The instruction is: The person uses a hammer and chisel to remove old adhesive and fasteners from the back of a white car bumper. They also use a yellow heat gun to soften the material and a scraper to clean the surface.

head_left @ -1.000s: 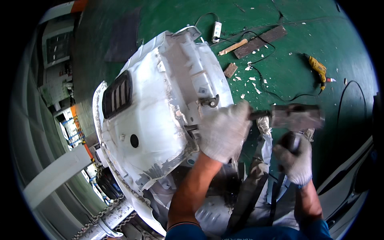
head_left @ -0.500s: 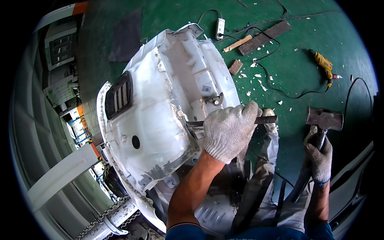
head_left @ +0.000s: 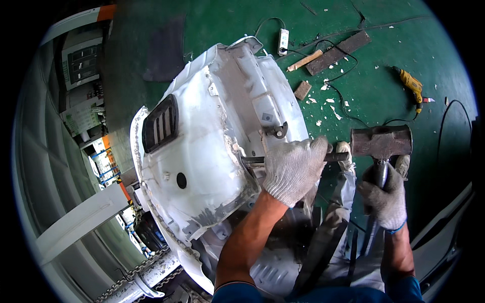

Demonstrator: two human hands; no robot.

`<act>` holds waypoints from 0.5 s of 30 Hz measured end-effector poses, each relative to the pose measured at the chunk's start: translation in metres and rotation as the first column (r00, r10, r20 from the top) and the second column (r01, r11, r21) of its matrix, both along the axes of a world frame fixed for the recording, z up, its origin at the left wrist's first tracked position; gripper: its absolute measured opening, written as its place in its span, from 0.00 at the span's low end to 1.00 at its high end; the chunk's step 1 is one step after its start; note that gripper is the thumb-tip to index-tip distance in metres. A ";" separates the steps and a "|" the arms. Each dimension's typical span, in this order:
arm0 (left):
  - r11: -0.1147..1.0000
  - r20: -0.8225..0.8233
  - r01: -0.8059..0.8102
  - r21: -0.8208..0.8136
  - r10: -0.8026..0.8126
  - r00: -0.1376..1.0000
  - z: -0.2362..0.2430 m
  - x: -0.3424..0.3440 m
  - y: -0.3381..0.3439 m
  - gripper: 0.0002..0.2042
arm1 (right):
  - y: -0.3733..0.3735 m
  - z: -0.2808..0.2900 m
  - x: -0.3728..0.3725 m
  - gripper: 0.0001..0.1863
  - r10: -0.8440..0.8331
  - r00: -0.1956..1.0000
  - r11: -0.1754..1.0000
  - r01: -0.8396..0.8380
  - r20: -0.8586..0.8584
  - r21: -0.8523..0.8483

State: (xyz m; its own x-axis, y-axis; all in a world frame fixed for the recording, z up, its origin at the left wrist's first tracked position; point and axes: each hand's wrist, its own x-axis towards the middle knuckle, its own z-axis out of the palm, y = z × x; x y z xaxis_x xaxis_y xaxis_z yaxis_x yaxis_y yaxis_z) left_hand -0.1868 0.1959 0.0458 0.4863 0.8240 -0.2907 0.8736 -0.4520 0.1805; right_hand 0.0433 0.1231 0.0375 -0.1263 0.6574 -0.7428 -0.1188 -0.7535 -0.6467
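My gloved left hand [head_left: 294,170] is wrapped round a dark metal bar [head_left: 335,157], which lies almost level. The bar's left end meets the edge of a white car body panel [head_left: 199,151], at a ragged seam; whether it goes under the metal I cannot tell. In my gloved right hand [head_left: 388,201] is a sledgehammer [head_left: 381,141], gripped by its handle below the head. The hammer head is close to the bar's right end, with a small gap between them. A black vent [head_left: 160,123] and a round black plug sit in the panel.
On the green floor lie a yellow power drill [head_left: 411,87], a power strip [head_left: 283,42], a dark board [head_left: 338,53], a wood strip, a brown block [head_left: 302,90], cables and white scraps. A chain [head_left: 132,275] wraps a white beam at lower left. My legs are beneath my hands.
The sledgehammer has swung left and slightly up, much nearer the bar's end. My left hand still grips the bar. The whole view has shifted a little.
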 end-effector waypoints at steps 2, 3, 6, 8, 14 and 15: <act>0.996 0.015 -0.081 -0.023 0.081 0.997 0.002 0.001 0.004 0.07 | 0.002 0.003 0.016 0.09 -0.064 0.998 0.998 0.065 0.015 -0.016; 0.992 0.020 -0.121 -0.030 0.122 0.992 0.004 0.001 0.006 0.07 | 0.002 0.004 0.027 0.10 -0.110 0.993 0.994 0.109 0.041 0.033; 0.991 0.014 -0.132 -0.015 0.132 0.991 0.007 0.005 0.007 0.07 | 0.005 0.005 0.059 0.13 -0.484 0.851 0.867 0.433 0.203 0.247; 0.992 0.014 -0.128 -0.015 0.128 0.992 0.010 0.005 0.007 0.06 | 0.009 0.004 0.066 0.12 -0.701 0.692 0.698 0.614 0.174 0.369; 0.993 -0.069 -0.120 -0.022 0.118 0.991 0.005 0.014 0.014 0.06 | -0.003 -0.005 0.004 0.10 -0.063 0.988 0.992 0.046 -0.141 -0.119; 0.991 -0.085 -0.128 -0.038 0.124 0.989 0.003 0.013 0.009 0.06 | -0.011 -0.010 0.007 0.09 -0.126 0.984 0.990 0.116 -0.126 -0.081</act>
